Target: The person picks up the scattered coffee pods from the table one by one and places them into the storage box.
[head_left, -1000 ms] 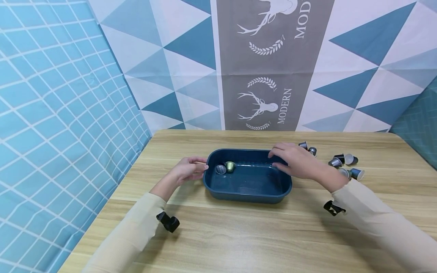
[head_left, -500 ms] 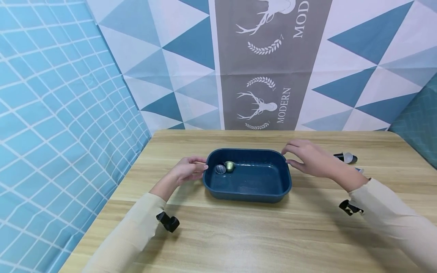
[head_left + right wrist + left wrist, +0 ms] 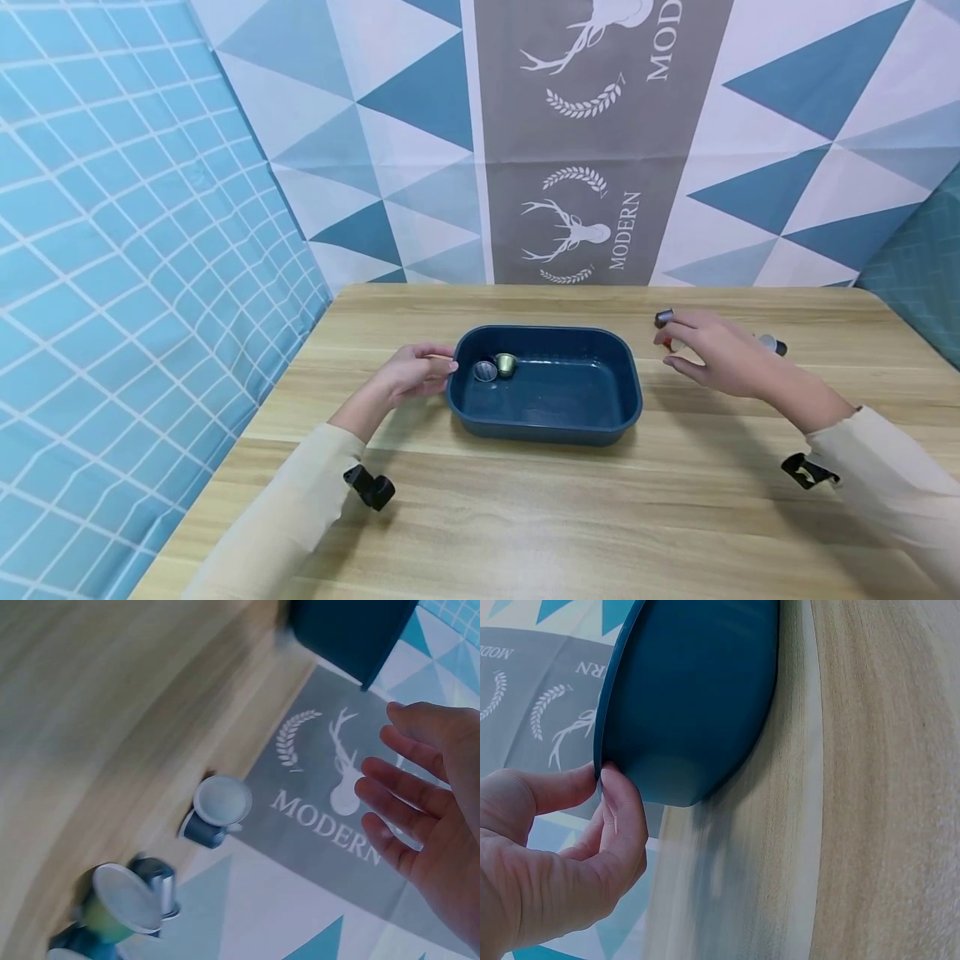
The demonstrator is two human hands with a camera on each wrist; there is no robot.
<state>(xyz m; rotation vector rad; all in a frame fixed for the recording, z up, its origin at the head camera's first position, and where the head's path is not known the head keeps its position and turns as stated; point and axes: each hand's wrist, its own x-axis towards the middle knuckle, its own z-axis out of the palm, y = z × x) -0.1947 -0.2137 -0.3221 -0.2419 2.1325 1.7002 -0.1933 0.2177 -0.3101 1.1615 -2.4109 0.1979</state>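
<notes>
My left hand (image 3: 408, 373) pinches the left rim of a dark blue plastic tub (image 3: 540, 432), thumb and forefinger meeting at the rim in the left wrist view. Inside the tub, at its left end, a green-gold coffee capsule (image 3: 506, 365) lies beside another capsule with a silvery lid (image 3: 485, 372). My right hand (image 3: 716, 350) hovers right of the tub, fingers loosely bent and holding nothing. By its fingertips in the head view is a dark capsule (image 3: 663, 317). In the right wrist view, a pale-lidded capsule (image 3: 223, 800) and a green one (image 3: 124, 900) lie on the table.
A pale-lidded capsule (image 3: 768, 342) shows behind the right hand, which hides others. The wooden table (image 3: 525, 525) meets a patterned cloth backdrop (image 3: 420, 175) at the back and a blue grid cloth (image 3: 150, 275) on the left.
My right hand has moved from over the tub's right end out to the right, toward the capsules. The left hand has stayed at the left rim.
</notes>
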